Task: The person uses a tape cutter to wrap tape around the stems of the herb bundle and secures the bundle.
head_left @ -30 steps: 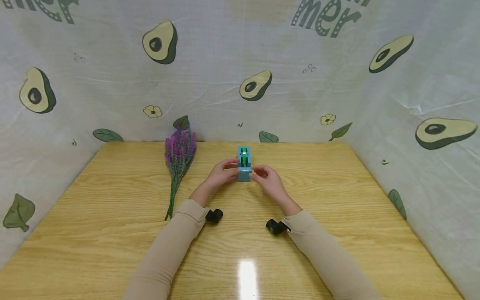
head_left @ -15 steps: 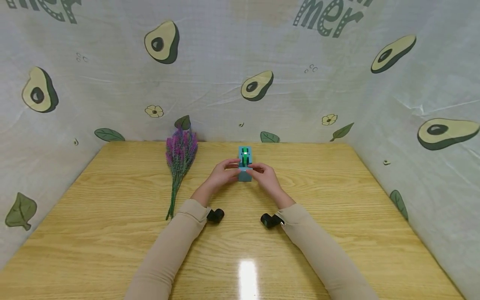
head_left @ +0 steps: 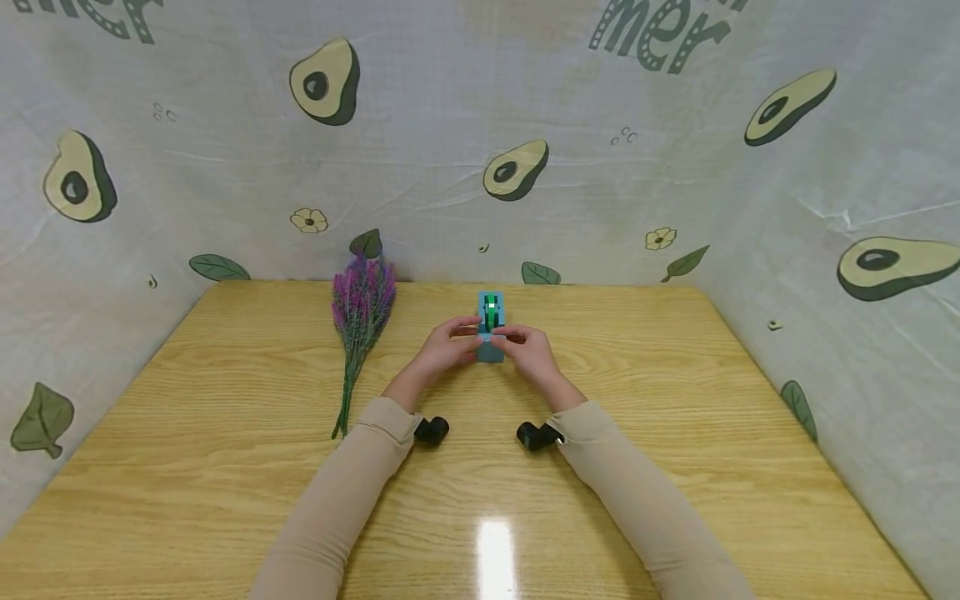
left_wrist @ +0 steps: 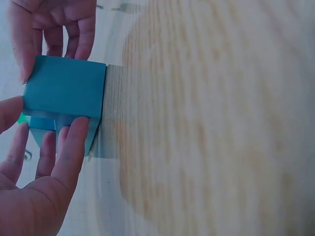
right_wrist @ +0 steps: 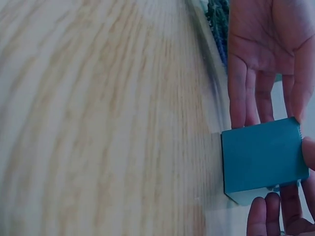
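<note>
A blue tape dispenser (head_left: 491, 352) with a green tape roll (head_left: 491, 312) stands at the far middle of the table, its short front face toward me. My left hand (head_left: 441, 350) grips it from the left; in the left wrist view its fingers (left_wrist: 75, 142) lie along the side and the thumb reaches the top edge. From the right, my right hand (head_left: 534, 357) has thumb and forefinger close together at the toothed front edge of the dispenser. In the right wrist view its thumb (right_wrist: 309, 153) touches that edge. I cannot tell whether a tape end is pinched there.
A bunch of purple artificial lavender (head_left: 356, 333) lies on the left of the wooden table (head_left: 675, 400). Behind and beside the table hangs a pale cloth (head_left: 420, 133) printed with avocados. Black wrist cameras (head_left: 432, 431) project below both sleeves.
My right hand has moved left and slightly up, from the dispenser's right side onto its toothed front edge, thumb and forefinger drawing together. The left hand and dispenser hold their place.
</note>
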The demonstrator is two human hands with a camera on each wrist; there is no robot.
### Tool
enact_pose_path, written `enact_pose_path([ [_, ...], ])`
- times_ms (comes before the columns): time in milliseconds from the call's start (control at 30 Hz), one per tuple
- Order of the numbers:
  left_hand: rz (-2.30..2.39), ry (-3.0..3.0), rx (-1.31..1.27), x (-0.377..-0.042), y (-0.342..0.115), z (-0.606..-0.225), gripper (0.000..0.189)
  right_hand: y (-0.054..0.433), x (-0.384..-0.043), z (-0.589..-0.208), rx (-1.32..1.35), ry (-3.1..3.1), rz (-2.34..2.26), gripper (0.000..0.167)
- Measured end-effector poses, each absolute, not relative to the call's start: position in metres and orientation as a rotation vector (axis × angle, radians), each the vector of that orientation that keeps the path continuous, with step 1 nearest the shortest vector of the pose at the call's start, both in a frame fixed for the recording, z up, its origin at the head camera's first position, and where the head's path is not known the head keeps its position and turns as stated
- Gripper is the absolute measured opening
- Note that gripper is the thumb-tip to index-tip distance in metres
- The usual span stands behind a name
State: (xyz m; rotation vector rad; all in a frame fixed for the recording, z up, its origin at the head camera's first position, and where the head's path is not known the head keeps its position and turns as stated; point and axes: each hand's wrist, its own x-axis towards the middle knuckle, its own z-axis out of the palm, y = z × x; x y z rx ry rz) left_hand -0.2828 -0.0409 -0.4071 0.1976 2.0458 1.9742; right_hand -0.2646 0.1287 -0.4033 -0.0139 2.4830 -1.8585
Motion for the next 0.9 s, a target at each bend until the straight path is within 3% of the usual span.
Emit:
enact_pose_path([
  [333, 1.970, 2.062, 0.194, -0.282, -0.040, -0.405, 0.042, 0.125, -0.267, -0.399, 0.071, 2.412, -1.930, 0.026],
  [900, 1.954, 2.066, 0.161, -0.282, -0.039, -0.405, 0.042, 0.127, -0.274, -0.393, -0.006, 2.420, -2.007, 0.028],
])
